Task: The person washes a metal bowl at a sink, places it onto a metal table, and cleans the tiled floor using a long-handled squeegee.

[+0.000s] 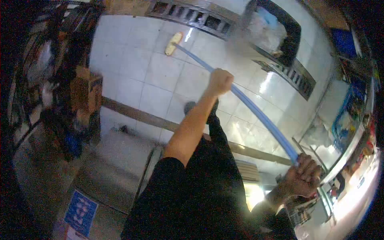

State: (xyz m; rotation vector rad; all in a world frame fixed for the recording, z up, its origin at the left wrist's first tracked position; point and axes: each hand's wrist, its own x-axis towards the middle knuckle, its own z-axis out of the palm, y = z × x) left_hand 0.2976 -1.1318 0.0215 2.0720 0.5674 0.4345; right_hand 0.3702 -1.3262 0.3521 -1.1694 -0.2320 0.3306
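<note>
A long-handled floor brush with a blue pole (262, 116) runs diagonally across the view. Its small cream-yellow head (173, 44) rests on the white tiles at the far end. My left hand (221, 82) is wrapped round the pole partway along, with the arm stretched forward. Around the near end of the pole, at the lower right, my right hand (305, 175) is closed. The bristles under the head cannot be made out. My dark shoe (189, 107) shows on the floor beside my left forearm.
Metal drain grates (190, 17) cross the tiled floor (132, 52). A black bin (294, 36) with a clear bag stands by a second grate (298, 78). At the left are a cardboard box (86, 92) and a metal cabinet (108, 188) with a blue sign. Cluttered shelving lines the right.
</note>
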